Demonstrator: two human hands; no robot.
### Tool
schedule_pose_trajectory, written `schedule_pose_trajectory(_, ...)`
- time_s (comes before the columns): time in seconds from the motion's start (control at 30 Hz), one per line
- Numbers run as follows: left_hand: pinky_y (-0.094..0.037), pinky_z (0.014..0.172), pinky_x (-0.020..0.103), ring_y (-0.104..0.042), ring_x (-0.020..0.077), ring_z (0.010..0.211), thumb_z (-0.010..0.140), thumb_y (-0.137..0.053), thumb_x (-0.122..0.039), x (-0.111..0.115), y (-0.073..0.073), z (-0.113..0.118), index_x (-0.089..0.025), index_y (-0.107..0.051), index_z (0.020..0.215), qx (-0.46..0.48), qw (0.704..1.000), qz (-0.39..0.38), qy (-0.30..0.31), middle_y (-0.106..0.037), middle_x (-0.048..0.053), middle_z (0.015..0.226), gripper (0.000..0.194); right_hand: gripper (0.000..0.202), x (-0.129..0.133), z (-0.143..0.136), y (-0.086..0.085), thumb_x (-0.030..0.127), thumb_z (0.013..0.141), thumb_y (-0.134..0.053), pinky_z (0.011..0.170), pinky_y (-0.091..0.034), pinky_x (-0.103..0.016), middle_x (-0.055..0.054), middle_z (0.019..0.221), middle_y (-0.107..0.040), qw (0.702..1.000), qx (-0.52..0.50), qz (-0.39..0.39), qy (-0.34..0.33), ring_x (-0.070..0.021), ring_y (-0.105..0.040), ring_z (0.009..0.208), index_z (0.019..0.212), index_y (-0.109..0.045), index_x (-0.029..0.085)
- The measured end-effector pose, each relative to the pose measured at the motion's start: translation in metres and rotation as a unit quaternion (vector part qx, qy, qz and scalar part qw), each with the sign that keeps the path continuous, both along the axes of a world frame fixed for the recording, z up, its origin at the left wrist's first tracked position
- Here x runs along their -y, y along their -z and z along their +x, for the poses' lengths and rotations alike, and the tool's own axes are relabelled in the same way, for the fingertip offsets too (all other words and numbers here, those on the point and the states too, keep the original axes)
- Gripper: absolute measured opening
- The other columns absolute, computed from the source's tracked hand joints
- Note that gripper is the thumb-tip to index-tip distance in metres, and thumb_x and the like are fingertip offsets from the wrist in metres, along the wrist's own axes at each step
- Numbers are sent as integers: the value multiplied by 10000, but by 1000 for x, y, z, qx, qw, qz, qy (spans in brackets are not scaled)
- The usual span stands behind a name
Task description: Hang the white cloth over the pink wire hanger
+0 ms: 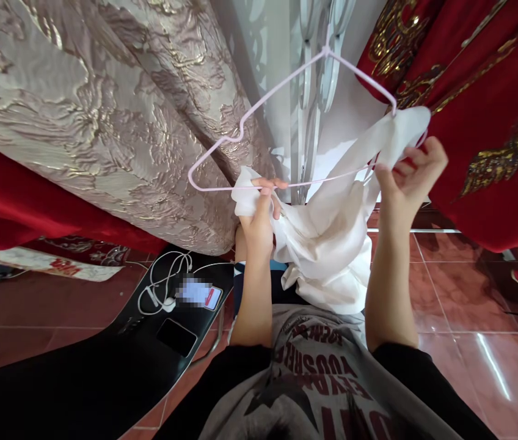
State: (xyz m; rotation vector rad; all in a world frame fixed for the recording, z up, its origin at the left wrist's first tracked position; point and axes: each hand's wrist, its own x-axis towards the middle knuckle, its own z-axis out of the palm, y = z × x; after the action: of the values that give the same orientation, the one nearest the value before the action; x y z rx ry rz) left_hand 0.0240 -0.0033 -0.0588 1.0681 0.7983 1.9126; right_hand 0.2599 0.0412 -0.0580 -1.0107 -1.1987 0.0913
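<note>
A pale pink clothes hanger (281,79) is tilted in front of me. White garment (332,226) cloth is draped over its right end, and the rest hangs bunched down to my lap. My left hand (261,211) is closed around the hanger's bottom bar, with a piece of the white cloth beside and behind its fingers. At the right end, my right hand (410,177) has its thumb and bent fingers on the cloth near the hanger's tip. The fabric partly hides the hanger's right corner.
A beige embossed curtain (149,110) hangs at left, with red gold-trimmed drapes (474,140) at right. White ornate metalwork (307,122) stands behind the hanger. A black bench (103,366) holds a lit phone (213,297), a dark phone (177,337) and a white cable (167,275).
</note>
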Motion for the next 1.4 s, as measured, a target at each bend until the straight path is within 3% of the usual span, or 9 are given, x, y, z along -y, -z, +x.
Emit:
schedule_pose_trajectory(0.17, -336, 470, 277, -361, 67, 459, 965, -751, -460, -2, 2, -1, -230, -635, 921, 13, 1000, 8, 11, -717, 34, 916, 262, 720, -16, -9, 29, 499, 898, -697, 849, -581, -362, -54, 1047, -560, 998, 26, -21, -55, -153, -624, 934, 1485, -342, 281)
schedule_pose_trajectory(0.4, -326, 463, 297, -351, 74, 448, 947, -751, -527, -5, 5, -1, -241, -628, 920, -10, 1000, 4, 7, -721, 40, 940, 313, 551, -22, -15, 26, 557, 933, -659, 636, -510, -292, -6, 879, -529, 996, 7, -66, -53, -95, -530, 684, 1364, -512, 246)
schedule_pose_trajectory(0.47, -323, 462, 299, -344, 78, 451, 934, -743, -580, -5, 4, -1, -244, -617, 915, -24, 1000, -6, -8, -717, 37, 933, 359, 428, -19, -15, 19, 589, 956, -612, 592, -439, -265, 16, 766, -467, 996, 20, -78, -38, -78, -463, 625, 1131, -619, 198)
schedule_pose_trajectory(0.6, -318, 468, 305, -334, 86, 462, 935, -720, -622, -3, 4, -4, -241, -611, 917, -33, 999, -24, -19, -722, 51, 938, 397, 496, -6, -13, -2, 652, 923, -642, 622, -370, -267, 25, 675, -391, 996, 27, -79, 41, -73, -368, 632, 821, -633, 167)
schedule_pose_trajectory(0.83, -326, 490, 313, -330, 86, 458, 953, -723, -577, -4, 6, -10, -243, -616, 928, -25, 1000, -12, -12, -724, 44, 936, 352, 364, 12, -5, -35, 499, 847, -779, 738, -438, -323, -46, 821, -578, 986, 105, -125, 28, -143, -528, 839, 762, -645, 171)
schedule_pose_trajectory(1.03, -340, 468, 315, -354, 82, 455, 920, -760, -613, -1, 5, -6, -244, -634, 946, -21, 999, -26, 2, -717, 51, 973, 390, 297, 12, -17, -55, 392, 856, -720, 639, -403, -289, 13, 685, -505, 992, -53, -52, -97, -73, -470, 627, 806, -508, 190)
schedule_pose_trajectory(1.17, -331, 443, 284, -355, 64, 445, 934, -773, -566, 0, 3, -7, -228, -646, 935, -2, 1000, -6, 18, -723, 45, 944, 360, 222, 17, -16, -71, 325, 867, -687, 612, -406, -299, 4, 626, -530, 972, -65, -165, -153, -88, -504, 588, 785, -545, 176)
schedule_pose_trajectory(1.3, -333, 418, 246, -366, 43, 437, 942, -789, -511, -4, 6, -12, -206, -660, 942, 6, 999, 16, 32, -736, 50, 945, 330, 193, 28, -12, -97, 267, 907, -709, 629, -395, -285, 10, 630, -545, 943, 35, -296, -150, -79, -504, 587, 779, -631, 145)
schedule_pose_trajectory(1.4, -332, 410, 231, -368, 34, 433, 963, -776, -471, -5, 8, -12, -202, -661, 949, 15, 998, 34, 50, -741, 54, 957, 293, 183, 26, -17, -119, 194, 925, -682, 585, -344, -265, 15, 586, -514, 944, 67, -296, -127, -62, -466, 536, 754, -676, 129)
